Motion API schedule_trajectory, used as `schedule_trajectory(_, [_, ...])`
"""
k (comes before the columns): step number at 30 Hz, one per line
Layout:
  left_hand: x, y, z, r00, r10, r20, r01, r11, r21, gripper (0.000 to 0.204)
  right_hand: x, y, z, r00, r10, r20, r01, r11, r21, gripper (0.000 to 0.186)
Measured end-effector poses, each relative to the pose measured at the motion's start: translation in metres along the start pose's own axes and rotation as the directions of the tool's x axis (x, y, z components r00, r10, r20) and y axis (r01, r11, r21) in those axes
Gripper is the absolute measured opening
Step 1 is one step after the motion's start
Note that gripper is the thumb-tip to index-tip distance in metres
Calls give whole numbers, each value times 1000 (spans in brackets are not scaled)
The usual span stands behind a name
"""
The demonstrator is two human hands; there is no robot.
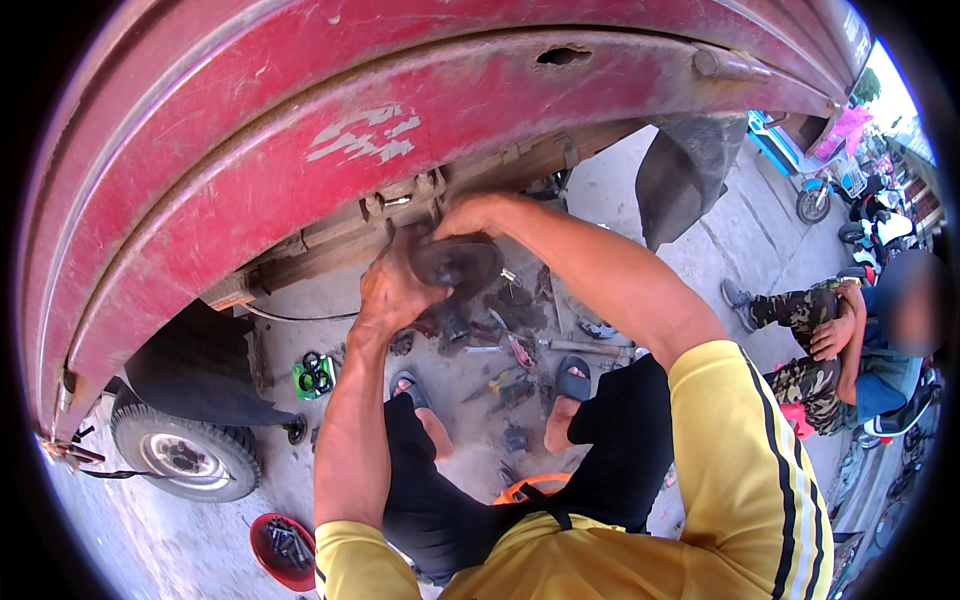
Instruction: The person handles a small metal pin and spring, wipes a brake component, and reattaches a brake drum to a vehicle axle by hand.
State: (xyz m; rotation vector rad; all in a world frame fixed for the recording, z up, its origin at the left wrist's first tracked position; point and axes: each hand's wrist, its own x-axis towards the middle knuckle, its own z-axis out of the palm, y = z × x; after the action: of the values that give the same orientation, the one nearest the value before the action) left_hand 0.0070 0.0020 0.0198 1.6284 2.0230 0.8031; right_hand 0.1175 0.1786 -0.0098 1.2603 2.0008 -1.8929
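Note:
Under the lower edge of a red vehicle body (400, 120), I hold a dark round disc-like part (458, 266), somewhat blurred. My left hand (392, 287) is closed on its left side, the thumb lying across its front. At its upper rim is my right hand (468, 214), bent inward, with the fingertips partly hidden; it looks closed on the same part. Just above both hands runs a rusty brown frame rail (330, 232) with a metal bracket (400, 200). What lies behind the round part is hidden.
Below lie a hammer (590, 347), a red-handled tool (519, 350) and a green pack with black rings (315, 376). A red bowl of metal parts (283, 552) stands near a wheel (185, 452). A black flap (690, 178) hangs at right; a person (850, 340) sits beyond.

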Motion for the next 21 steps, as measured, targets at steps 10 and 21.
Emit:
schedule_trajectory(10, [-3,0,1,999,-1,-39,0,1000,-18,86,6,0,4,999,33,-31,-32,999,41,32])
schedule_trajectory(21, [-4,4,0,999,-23,-31,24,999,45,87,4,1,4,988,-101,-119,74,974,-214,33])
